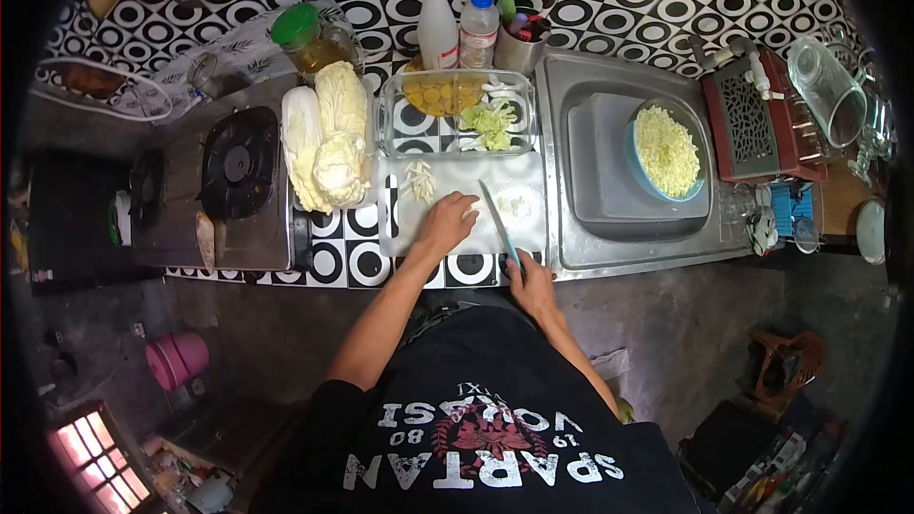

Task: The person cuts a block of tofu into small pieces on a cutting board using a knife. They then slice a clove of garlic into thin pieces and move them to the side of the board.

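The right hand (529, 278), just below the frame's centre, is closed around the handle of a knife (497, 219) whose blade angles up over the pale cutting board (457, 200). The left hand (447, 221) rests flat on the board at centre, fingers loosely curled, gripping nothing. A small pile of cut pieces (420, 179) lies just above it. Whole napa cabbage (326, 138) sits left of the board, beside a gas burner (236, 164). A glass dish (457, 112) stands above the board. In the sink (609, 200), right of centre, a blue bowl (668, 150) holds shredded cabbage.
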`<action>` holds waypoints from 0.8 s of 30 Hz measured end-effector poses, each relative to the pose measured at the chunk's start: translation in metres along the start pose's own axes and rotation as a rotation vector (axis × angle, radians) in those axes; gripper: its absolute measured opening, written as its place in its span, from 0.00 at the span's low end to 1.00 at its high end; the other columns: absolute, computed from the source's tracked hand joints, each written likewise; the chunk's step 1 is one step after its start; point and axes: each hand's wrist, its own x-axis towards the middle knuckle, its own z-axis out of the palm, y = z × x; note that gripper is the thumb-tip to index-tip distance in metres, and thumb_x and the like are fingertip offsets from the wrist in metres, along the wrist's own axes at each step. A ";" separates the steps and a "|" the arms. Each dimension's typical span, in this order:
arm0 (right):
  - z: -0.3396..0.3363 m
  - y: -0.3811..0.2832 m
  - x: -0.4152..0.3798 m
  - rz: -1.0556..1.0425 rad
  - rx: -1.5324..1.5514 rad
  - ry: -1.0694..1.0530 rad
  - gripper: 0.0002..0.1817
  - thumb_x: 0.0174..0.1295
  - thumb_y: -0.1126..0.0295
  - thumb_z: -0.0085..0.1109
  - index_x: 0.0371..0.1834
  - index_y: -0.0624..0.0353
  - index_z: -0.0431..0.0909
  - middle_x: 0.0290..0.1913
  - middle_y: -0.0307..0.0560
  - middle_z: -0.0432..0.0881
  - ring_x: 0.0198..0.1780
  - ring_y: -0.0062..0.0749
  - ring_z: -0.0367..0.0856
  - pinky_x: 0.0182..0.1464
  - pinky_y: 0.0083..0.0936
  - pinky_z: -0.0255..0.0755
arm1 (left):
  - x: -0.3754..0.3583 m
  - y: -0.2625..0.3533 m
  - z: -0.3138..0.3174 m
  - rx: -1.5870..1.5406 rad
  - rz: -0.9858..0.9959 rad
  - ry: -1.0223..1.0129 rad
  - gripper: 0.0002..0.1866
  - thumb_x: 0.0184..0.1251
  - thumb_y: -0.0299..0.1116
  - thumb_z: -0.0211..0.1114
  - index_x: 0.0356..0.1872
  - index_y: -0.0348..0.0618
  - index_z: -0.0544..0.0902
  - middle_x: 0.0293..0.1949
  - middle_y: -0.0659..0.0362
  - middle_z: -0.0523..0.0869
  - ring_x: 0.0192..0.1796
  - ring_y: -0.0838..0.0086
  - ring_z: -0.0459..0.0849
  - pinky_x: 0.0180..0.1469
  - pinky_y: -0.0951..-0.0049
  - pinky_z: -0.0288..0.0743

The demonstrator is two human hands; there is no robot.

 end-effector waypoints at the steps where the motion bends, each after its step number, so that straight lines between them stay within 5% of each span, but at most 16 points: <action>1: 0.003 0.000 0.000 -0.025 -0.012 0.007 0.16 0.65 0.66 0.50 0.51 0.64 0.75 0.36 0.65 0.80 0.40 0.61 0.79 0.42 0.43 0.72 | -0.003 0.000 -0.001 -0.034 -0.059 -0.008 0.12 0.55 0.29 0.65 0.42 0.41 0.83 0.34 0.52 0.81 0.35 0.59 0.81 0.39 0.65 0.75; 8: 0.007 -0.015 -0.007 0.046 0.021 -0.015 0.14 0.66 0.67 0.47 0.49 0.65 0.73 0.31 0.66 0.79 0.36 0.62 0.78 0.38 0.47 0.71 | -0.006 -0.014 0.006 -0.075 -0.107 -0.023 0.06 0.53 0.29 0.67 0.32 0.40 0.85 0.32 0.53 0.81 0.37 0.58 0.81 0.41 0.65 0.75; 16: 0.019 -0.024 -0.012 0.160 -0.274 -0.137 0.12 0.67 0.67 0.45 0.35 0.68 0.64 0.26 0.72 0.77 0.34 0.68 0.77 0.37 0.55 0.70 | -0.003 -0.017 0.006 -0.124 -0.130 -0.016 0.04 0.52 0.27 0.68 0.29 0.39 0.85 0.29 0.54 0.82 0.30 0.64 0.83 0.35 0.70 0.76; 24: 0.037 -0.036 0.019 0.187 -0.320 -0.145 0.11 0.64 0.71 0.47 0.39 0.70 0.61 0.28 0.73 0.78 0.35 0.68 0.78 0.39 0.53 0.72 | -0.006 -0.020 0.004 -0.153 -0.076 -0.015 0.04 0.51 0.27 0.67 0.28 0.41 0.86 0.29 0.55 0.82 0.32 0.63 0.81 0.36 0.68 0.75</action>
